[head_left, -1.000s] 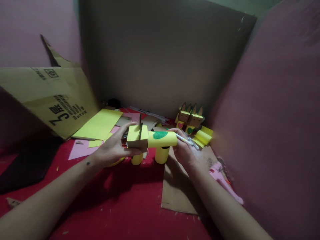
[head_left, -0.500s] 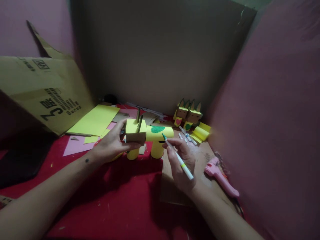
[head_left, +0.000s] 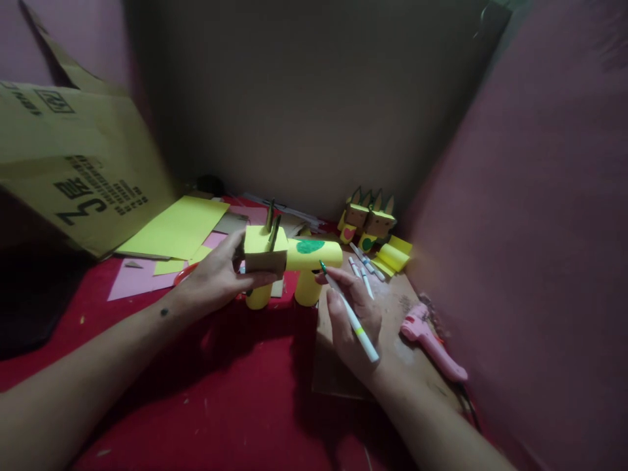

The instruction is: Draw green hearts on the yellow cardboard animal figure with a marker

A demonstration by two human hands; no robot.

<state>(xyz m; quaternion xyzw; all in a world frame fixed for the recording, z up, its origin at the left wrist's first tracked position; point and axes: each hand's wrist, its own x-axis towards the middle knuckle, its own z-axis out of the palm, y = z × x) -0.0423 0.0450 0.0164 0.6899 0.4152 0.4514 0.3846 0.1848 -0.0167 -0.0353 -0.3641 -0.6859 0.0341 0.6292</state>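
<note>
My left hand [head_left: 223, 271] grips a paper animal figure [head_left: 307, 256] by its boxy head, thumb below and fingers behind. The figure has a yellow tube body and legs, a brown-sided head with yellow top, and two upright pointed ears. A green patch is coloured on top of its body. Between the fingers of my right hand [head_left: 356, 314] is a white felt-tip pen [head_left: 354, 322] with a green tip. That tip is beside the body's lower side, below the green patch; whether it touches the paper I cannot tell.
On the right, a pink glue gun [head_left: 434, 343] and loose pens [head_left: 364, 271] lie on a cardboard sheet [head_left: 338, 373]. Two similar figures [head_left: 367, 216] stand behind, near folded yellow paper [head_left: 392, 255]. A cardboard box [head_left: 93, 170] and yellow sheets [head_left: 179, 226] occupy the left of the red table [head_left: 210, 405].
The whole view has shifted slightly. My left hand still grips the figure, and my right hand with the pen stays close to its body. The green patch looks about the same.
</note>
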